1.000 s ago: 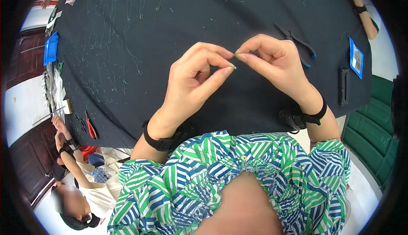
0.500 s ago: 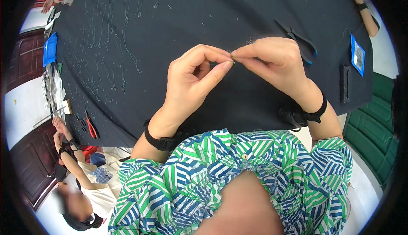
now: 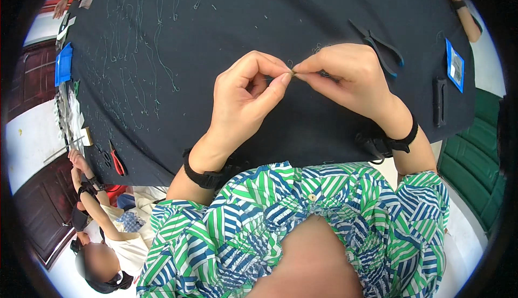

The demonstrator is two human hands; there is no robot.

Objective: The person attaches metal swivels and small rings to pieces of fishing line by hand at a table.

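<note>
My left hand (image 3: 243, 96) and my right hand (image 3: 353, 79) meet fingertip to fingertip above the black cloth. Thumb and forefinger of each are pinched together on a thin greenish thread (image 3: 290, 63), of which a small loop pokes up between them. More curled thread (image 3: 322, 46) shows behind the right hand's knuckles. What exactly lies inside the pinch is too small to make out. To the right of the right hand rest black pliers (image 3: 376, 44) with blue handle ends.
The black cloth (image 3: 216, 44) covers the table. Several long thin threads (image 3: 158, 44) lie at its left. Red-handled pliers (image 3: 116, 159) are at the left near edge. At right are a blue packet (image 3: 455, 66) and a black case (image 3: 440, 101). Co-workers (image 3: 102, 260) sit around.
My pinched fingertips have shifted very slightly, and the left thumb and forefinger have drawn a little left. More thread shows inside the right hand. The grip on the thread stays.
</note>
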